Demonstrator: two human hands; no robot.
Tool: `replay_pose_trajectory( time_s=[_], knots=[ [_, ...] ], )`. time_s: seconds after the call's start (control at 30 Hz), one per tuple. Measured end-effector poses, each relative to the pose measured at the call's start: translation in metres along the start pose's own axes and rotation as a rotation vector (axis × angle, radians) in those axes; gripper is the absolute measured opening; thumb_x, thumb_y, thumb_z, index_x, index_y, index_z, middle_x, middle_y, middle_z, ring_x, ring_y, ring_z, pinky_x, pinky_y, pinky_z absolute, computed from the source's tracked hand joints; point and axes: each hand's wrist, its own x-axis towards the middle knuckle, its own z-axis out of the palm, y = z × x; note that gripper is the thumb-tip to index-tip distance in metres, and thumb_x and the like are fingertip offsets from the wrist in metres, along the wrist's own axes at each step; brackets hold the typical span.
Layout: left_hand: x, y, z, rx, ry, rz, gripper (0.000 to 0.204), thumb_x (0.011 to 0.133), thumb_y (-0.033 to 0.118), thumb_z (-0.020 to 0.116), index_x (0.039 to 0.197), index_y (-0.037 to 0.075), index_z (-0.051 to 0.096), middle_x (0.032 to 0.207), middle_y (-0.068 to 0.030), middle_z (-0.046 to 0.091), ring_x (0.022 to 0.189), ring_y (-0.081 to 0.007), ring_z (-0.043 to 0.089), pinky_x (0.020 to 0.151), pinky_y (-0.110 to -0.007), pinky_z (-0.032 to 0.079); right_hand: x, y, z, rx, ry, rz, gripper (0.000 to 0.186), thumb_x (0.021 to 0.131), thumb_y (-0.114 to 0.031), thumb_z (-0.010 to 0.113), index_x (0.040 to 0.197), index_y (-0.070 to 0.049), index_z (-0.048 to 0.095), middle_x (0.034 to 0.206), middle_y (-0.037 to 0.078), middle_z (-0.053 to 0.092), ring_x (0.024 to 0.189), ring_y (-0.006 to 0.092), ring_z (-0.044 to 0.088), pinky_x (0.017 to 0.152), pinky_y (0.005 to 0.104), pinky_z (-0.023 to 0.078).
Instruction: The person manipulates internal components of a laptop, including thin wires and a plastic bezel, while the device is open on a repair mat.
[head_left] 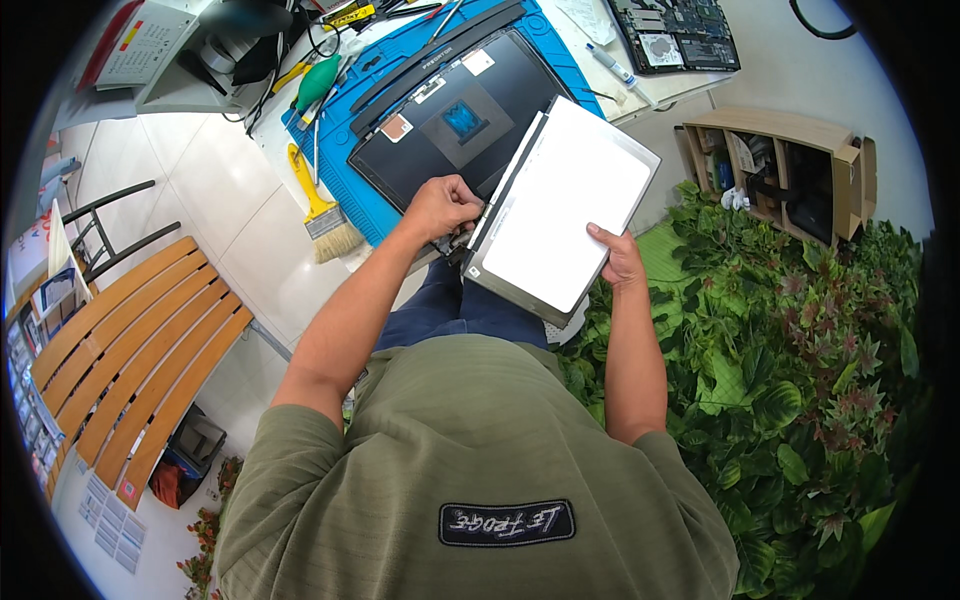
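My right hand (620, 256) grips the right edge of a laptop screen panel (570, 205), thumb on its white back and fingers beneath. The panel is tilted, held over my lap at the table's front edge. My left hand (445, 210) is closed in a pinch at the panel's dark left edge strip; what lies between the fingertips is too small to make out. Just beyond lies a black laptop lid shell (480, 110) with a blue emblem, on a blue work mat (335, 205). A thin dark bezel (440, 50) lies along the shell's far side.
A yellow-handled brush (320, 215) and a green air blower (318, 82) lie left of the shell. An opened laptop base (675, 35) and a white tube (620, 70) are at the far right. A wooden bench (140, 370) stands left, a wooden cabinet (780, 170) and leafy plants (780, 380) right.
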Motion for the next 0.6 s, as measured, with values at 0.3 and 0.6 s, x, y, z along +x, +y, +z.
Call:
replay_pose_trajectory(
  time_s=[0.3, 0.6],
  knots=[
    [-0.0010, 0.0001, 0.0024, -0.002, 0.024, 0.022, 0.015, 0.080, 0.005, 0.075, 0.080, 0.002, 0.061, 0.072, -0.0083, 0.071, 0.060, -0.0099, 0.068, 0.049, -0.023, 0.047, -0.0010, -0.0005, -0.0005, -0.004, 0.017, 0.002, 0.064, 0.084, -0.007, 0.078, 0.139, 0.009, 0.050, 0.127, 0.021, 0.064, 0.117, 0.0333, 0.065, 0.098, 0.0461, 0.055],
    [-0.0043, 0.0012, 0.0049, -0.003, 0.035, 0.022, 0.013, 0.080, 0.002, 0.073, 0.080, 0.002, 0.059, 0.073, -0.0102, 0.072, 0.061, -0.0099, 0.067, 0.049, -0.023, 0.047, -0.0055, -0.0006, -0.0050, -0.002, 0.061, -0.025, 0.063, 0.083, -0.008, 0.078, 0.137, 0.010, 0.052, 0.125, 0.022, 0.065, 0.115, 0.0343, 0.066, 0.098, 0.0466, 0.055]
  ],
)
